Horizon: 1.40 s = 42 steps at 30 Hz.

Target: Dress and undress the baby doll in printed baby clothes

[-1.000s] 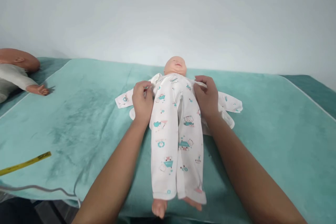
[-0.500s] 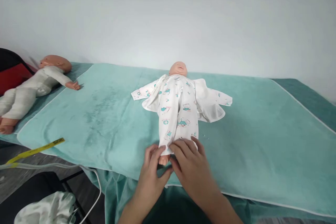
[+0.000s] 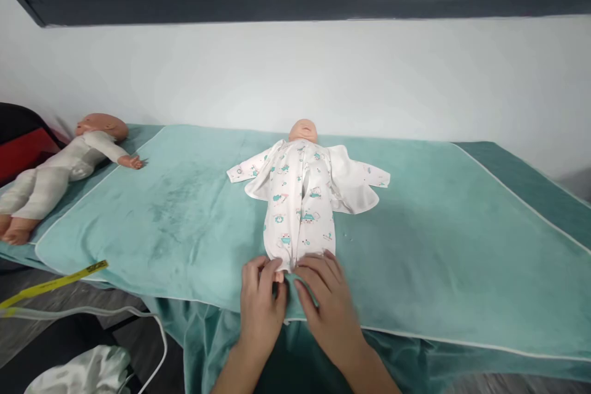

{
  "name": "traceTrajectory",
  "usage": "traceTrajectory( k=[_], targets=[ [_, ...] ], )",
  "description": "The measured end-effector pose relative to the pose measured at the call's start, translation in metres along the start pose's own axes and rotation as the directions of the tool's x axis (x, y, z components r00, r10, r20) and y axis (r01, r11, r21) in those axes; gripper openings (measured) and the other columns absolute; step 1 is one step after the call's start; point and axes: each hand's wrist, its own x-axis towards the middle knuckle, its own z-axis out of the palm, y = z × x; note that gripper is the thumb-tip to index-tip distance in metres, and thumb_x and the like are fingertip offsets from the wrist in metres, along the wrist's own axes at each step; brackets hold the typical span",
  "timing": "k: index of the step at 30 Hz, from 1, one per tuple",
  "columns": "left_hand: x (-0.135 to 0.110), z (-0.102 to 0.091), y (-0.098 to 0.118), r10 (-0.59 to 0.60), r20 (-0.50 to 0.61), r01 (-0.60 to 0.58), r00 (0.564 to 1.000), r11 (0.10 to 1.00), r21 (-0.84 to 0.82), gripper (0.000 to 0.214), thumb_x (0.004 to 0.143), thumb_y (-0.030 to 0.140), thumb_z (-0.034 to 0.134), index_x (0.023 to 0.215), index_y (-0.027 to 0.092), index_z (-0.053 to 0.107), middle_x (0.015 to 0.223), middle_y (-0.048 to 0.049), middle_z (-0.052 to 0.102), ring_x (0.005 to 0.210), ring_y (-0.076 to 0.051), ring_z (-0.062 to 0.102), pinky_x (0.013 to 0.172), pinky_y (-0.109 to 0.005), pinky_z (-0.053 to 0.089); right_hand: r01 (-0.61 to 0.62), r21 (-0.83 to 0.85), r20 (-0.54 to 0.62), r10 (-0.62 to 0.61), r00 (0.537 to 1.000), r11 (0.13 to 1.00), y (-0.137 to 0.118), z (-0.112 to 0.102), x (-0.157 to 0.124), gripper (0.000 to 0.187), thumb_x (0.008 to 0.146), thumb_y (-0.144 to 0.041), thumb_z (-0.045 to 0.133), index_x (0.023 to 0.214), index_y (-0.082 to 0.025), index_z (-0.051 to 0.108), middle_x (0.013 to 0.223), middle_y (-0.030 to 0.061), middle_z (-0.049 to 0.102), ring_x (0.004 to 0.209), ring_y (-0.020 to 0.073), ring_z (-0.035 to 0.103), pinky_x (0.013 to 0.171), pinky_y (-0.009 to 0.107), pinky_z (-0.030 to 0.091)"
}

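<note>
A baby doll (image 3: 303,131) lies on its back in the middle, its head toward the wall. White printed baby clothes (image 3: 298,209) cover its body and legs, with the sleeves and loose front flaps spread out to both sides. At the bottom hem, my left hand (image 3: 263,298) has its fingers closed around the cloth edge beside the doll's foot (image 3: 279,276), which shows only in part. My right hand (image 3: 327,298) grips the same hem further right with bent fingers, its thumb lower and a little apart. The fingertips are partly hidden by cloth.
A second doll (image 3: 69,166) in a pale suit lies at the left, near a black and red bag (image 3: 25,144). A teal cover (image 3: 438,246) spans the table. A yellow strap (image 3: 55,283), a pale cable (image 3: 92,309) and a chair with crumpled cloth (image 3: 83,372) are front left.
The view has tilted up, bringing the window into sight. My left thumb has drawn in toward the foot, and less of the foot shows below the hem. Both hands stay at the hem.
</note>
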Motion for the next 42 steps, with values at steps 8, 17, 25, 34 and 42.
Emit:
traceTrajectory(
  k=[8, 17, 25, 34, 42],
  targets=[
    [0.01, -0.009, 0.028, 0.21, 0.158, -0.212, 0.965, 0.977, -0.004, 0.044, 0.087, 0.016, 0.056, 0.13, 0.025, 0.049, 0.125, -0.0125, 0.058, 0.127, -0.03, 0.049, 0.108, -0.057, 0.042, -0.232, 0.126, -0.091, 0.245, 0.965, 0.964, 0.04, -0.02, -0.022, 0.03, 0.092, -0.02, 0.05, 0.122, -0.027, 0.052, 0.12, 0.0102, 0.06, 0.113, 0.024, 0.06, 0.095, 0.043, 0.054],
    [0.031, -0.004, 0.038, 0.26, 0.279, -0.251, 0.924, 0.966, -0.066, 0.028, 0.091, 0.009, 0.043, 0.109, 0.023, 0.059, 0.097, -0.0048, 0.067, 0.095, -0.02, 0.066, 0.112, -0.062, 0.034, -0.185, 0.028, -0.042, 0.186, 0.982, 0.982, 0.037, -0.015, -0.013, 0.023, 0.089, -0.012, 0.045, 0.1, -0.026, 0.06, 0.097, 0.0056, 0.067, 0.092, 0.0228, 0.067, 0.079, 0.038, 0.058],
    [0.022, -0.019, 0.034, 0.309, 0.192, -0.259, 0.931, 0.934, -0.247, 0.022, 0.087, 0.009, 0.048, 0.097, 0.025, 0.06, 0.087, -0.0011, 0.068, 0.086, -0.016, 0.066, 0.112, -0.051, 0.04, -0.088, 0.116, 0.031, 0.085, 0.996, 0.989, 0.024, -0.035, -0.027, 0.021, 0.091, -0.012, 0.046, 0.103, -0.026, 0.057, 0.098, 0.006, 0.064, 0.09, 0.0203, 0.064, 0.075, 0.033, 0.057],
    [0.107, 0.008, -0.062, 0.055, 0.182, -0.067, 0.982, 0.996, 0.06, 0.034, 0.081, 0.015, 0.053, 0.112, 0.021, 0.063, 0.119, -0.0108, 0.063, 0.122, -0.031, 0.052, 0.1, -0.05, 0.048, -0.053, -0.199, 0.031, 0.06, 0.998, 0.979, 0.104, -0.039, 0.046, 0.036, 0.09, -0.011, 0.045, 0.12, -0.023, 0.062, 0.12, 0.0104, 0.064, 0.115, 0.0273, 0.058, 0.095, 0.047, 0.052],
    [0.156, 0.059, -0.071, 0.151, 0.358, -0.21, 0.921, 0.969, 0.132, 0.037, 0.089, 0.023, 0.045, 0.122, 0.02, 0.062, 0.127, -0.012, 0.063, 0.128, -0.028, 0.049, 0.117, -0.054, 0.025, 0.041, -0.296, 0.164, 0.009, 0.986, 0.954, 0.136, -0.015, 0.115, 0.025, 0.088, -0.012, 0.053, 0.108, -0.015, 0.067, 0.112, 0.0121, 0.066, 0.107, 0.025, 0.059, 0.094, 0.04, 0.049]
  ],
)
